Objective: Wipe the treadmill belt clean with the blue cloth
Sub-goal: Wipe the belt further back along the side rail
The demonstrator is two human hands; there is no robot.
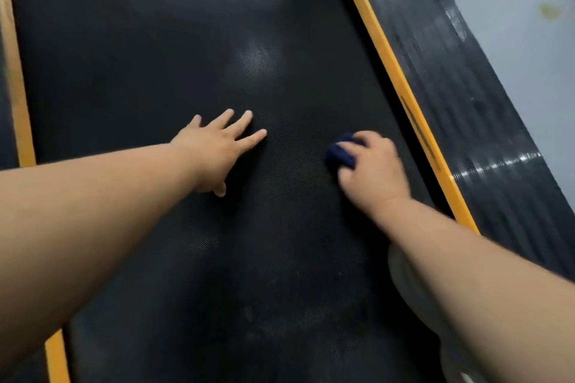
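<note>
The black textured treadmill belt (pixel 155 56) fills most of the view. My left hand (pixel 214 149) lies flat on the belt near its middle, fingers straight and spread. My right hand (pixel 373 168) is to the right of it, near the belt's right edge, fingers curled over a bunched dark blue cloth (pixel 340 154) that it presses onto the belt. Most of the cloth is hidden under that hand. Pale dusty patches show on the belt ahead of the hands and nearer to me.
A yellow strip (pixel 395 71) runs along the belt's right edge, with a ribbed black side rail (pixel 466 121) beyond it and grey floor (pixel 513 25) farther right. Another yellow strip (pixel 18 109) borders the left edge. A pale object (pixel 407 283) shows under my right forearm.
</note>
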